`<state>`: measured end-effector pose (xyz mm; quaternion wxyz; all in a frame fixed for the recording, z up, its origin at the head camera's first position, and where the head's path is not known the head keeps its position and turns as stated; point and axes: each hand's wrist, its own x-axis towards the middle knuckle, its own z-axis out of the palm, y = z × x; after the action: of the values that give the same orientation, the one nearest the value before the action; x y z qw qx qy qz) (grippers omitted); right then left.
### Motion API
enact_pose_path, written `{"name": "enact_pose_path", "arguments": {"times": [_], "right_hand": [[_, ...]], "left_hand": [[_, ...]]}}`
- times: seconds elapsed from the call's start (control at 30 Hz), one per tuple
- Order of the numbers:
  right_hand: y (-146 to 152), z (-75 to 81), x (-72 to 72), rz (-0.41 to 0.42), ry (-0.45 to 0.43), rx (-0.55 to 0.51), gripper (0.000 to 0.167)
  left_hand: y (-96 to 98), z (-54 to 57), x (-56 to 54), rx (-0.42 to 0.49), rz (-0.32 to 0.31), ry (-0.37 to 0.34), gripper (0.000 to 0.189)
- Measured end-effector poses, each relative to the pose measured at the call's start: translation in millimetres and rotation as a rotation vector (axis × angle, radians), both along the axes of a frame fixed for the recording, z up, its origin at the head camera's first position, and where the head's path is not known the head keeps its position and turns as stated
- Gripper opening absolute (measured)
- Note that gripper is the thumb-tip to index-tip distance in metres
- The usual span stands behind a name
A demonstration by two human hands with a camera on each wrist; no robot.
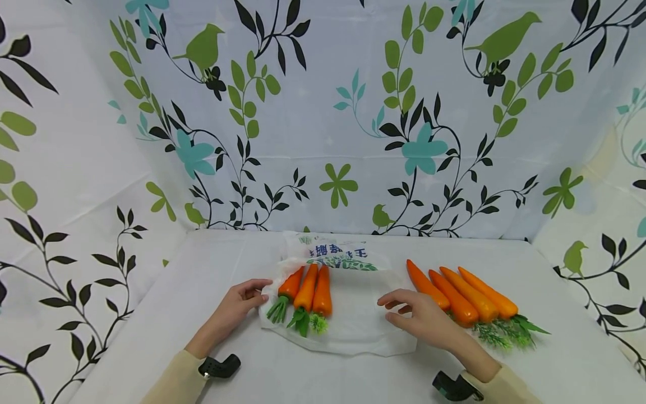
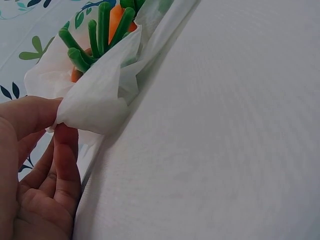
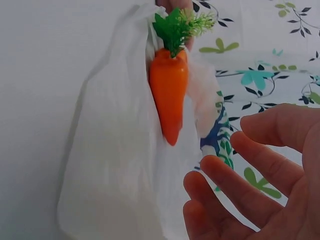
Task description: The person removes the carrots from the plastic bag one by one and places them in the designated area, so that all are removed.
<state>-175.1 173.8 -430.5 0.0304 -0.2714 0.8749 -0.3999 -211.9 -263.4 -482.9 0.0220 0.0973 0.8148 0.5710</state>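
A white plastic bag (image 1: 363,303) with printed lettering lies flat on the table. Three toy carrots (image 1: 305,292) lie side by side on its left part, green tops toward the person. My left hand (image 1: 244,301) pinches the bag's left edge between thumb and fingers, plain in the left wrist view, where the bag (image 2: 97,102) bunches up at the fingertips. Over the bag's right side hovers my right hand (image 1: 419,315), its fingers loosely bent with nothing between them. One orange carrot (image 3: 170,90) shows ahead of that hand in the right wrist view.
To the right of the bag, several more toy carrots (image 1: 464,297) lie in a slanted row, their leafy tops (image 1: 512,331) toward the front right. Behind the white table (image 1: 323,379) hangs a patterned cloth (image 1: 303,123), with more cloth at both sides.
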Motion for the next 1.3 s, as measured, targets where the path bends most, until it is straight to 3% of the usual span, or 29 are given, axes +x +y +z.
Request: {"name": "enact_pose_path", "arguments": {"times": [0.4, 0.93, 1.1, 1.3], "right_hand": [[-48, 4.0, -19.2, 0.076, -0.048, -0.024, 0.026], [-90, -12.0, -40.4, 0.13, -0.062, -0.023, 0.042], [-100, -13.2, -42.9, 0.145, -0.078, 0.043, 0.047], [-112, -9.1, -48.5, 0.188, -0.091, 0.194, 0.058]], "left_hand": [[-0.7, -1.8, -2.1, 0.008, 0.005, -0.005, 0.039], [1.6, 0.3, -2.1, 0.0, 0.008, -0.019, 0.04], [1.3, -0.6, -2.0, -0.009, 0.012, -0.015, 0.04], [1.9, -0.5, -1.9, -0.02, 0.022, -0.004, 0.038]]}}
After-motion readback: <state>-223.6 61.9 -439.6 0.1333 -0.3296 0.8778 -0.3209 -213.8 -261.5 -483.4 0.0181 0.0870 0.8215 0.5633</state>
